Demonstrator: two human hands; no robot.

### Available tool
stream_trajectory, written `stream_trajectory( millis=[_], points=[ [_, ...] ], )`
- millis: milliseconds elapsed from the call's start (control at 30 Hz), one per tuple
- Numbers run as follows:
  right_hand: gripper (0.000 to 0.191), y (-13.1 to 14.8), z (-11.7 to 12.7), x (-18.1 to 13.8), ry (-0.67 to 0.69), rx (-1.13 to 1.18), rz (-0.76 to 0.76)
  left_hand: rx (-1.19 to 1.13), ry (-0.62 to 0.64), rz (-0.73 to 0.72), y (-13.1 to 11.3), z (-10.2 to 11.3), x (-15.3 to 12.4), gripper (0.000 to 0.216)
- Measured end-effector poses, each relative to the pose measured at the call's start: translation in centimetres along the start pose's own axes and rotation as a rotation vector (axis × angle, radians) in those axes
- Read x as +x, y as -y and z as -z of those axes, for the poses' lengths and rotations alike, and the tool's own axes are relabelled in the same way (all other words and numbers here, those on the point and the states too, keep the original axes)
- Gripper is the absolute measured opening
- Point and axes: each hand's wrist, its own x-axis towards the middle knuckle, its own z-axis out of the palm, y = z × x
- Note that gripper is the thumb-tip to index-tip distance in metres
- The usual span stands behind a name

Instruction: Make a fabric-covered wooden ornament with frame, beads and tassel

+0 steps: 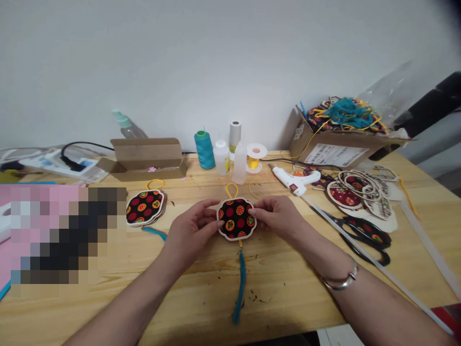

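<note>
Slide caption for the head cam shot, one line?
Left hand and right hand hold a fabric ornament with a blue tassel at a wooden table.

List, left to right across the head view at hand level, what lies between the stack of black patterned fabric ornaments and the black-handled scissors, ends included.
Stack of black patterned fabric ornaments → left hand → scalloped black fabric ornament with yellow loop → right hand → black-handled scissors

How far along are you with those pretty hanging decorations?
Looks done: the stack of fabric ornaments, with a yellow loop on top. In hand: one ornament, held by the left hand and right hand, with its yellow loop and blue tassel. Still left: loose wooden frames and the cardboard box of fabric pieces.
</note>
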Motion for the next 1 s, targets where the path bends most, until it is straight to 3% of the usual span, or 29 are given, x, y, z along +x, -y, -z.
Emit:
stream_trajectory(
  millis=[100,267,433,833,1000],
  points=[
    [0.016,-0.04,0.00,0.02,-0.012,-0.025,0.008,0.042,-0.005,-0.031,0.48,-0.02,0.05,0.044],
    [0.032,-0.31,0.00,0.02,-0.063,-0.114,0.094,0.144,-0.034,-0.048,0.37,-0.13,0.08,0.031],
    [0.041,-0.46,-0.10,-0.04,-0.082,-0.126,0.169,0.149,-0.029,-0.069,0.08,-0.21,0.17,0.039],
    [0.033,0.35,0.05,-0.78,-0.079,-0.273,0.232,0.424,-0.077,-0.199,0.00,-0.17,-0.10,0.029],
    [0.033,0.21,0.02,-0.95,-0.089,-0.363,0.265,0.461,-0.070,-0.185,0.37,-0.17,-0.16,0.031]
  ],
)
